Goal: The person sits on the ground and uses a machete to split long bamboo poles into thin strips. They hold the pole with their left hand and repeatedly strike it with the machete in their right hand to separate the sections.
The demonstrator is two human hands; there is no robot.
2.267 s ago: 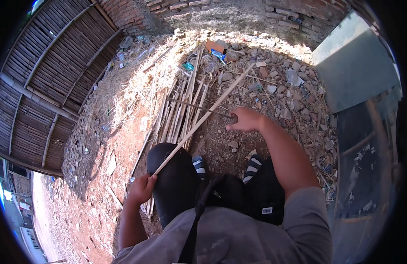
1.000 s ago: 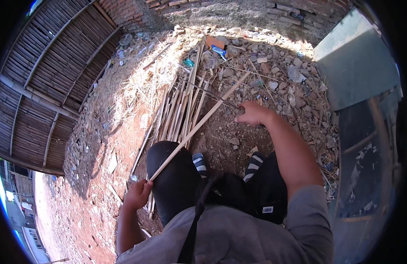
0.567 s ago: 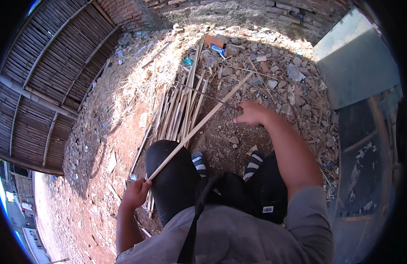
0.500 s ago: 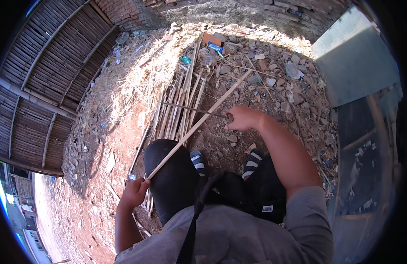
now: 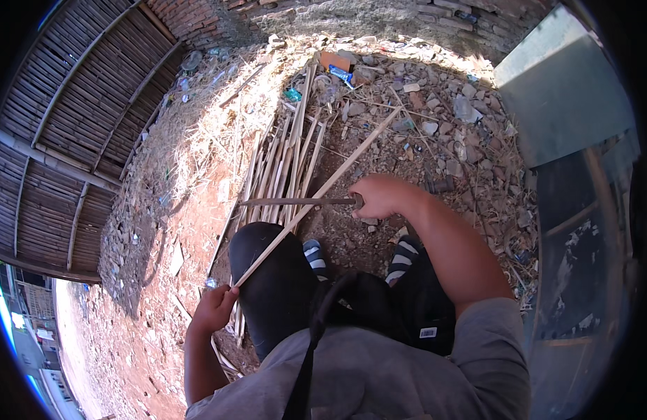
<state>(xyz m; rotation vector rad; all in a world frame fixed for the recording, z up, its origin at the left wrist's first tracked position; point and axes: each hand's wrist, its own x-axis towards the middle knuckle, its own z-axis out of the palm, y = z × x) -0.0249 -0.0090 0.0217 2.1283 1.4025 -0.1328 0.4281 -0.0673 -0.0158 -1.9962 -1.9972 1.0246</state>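
While we crouch over the rubble, our left hand (image 5: 213,308) keeps its fingers curled shut around the near end of 1 long bamboo strip (image 5: 316,194), which runs away from those fingers up and to the right, across our dark knee (image 5: 271,280) and out over the stony ground. Just beyond the knee, ahead of the left fingers, lies a pile of split bamboo strips (image 5: 285,164), pale and dry, roughly parallel, fanned a little at the far end. Our right hand (image 5: 383,196) is fisted tight on the handle of a long dark blade (image 5: 295,201); the blade points leftward from those fingers and lies across the strip, at or very near it, though we cannot tell whether the edge bites. We judge the work well along: many strips lie finished, and this 1 looks thin, straight and evenly pale, with trimming left along its length. Right of the right fingers, stones and litter (image 5: 463,119) cover the ground.
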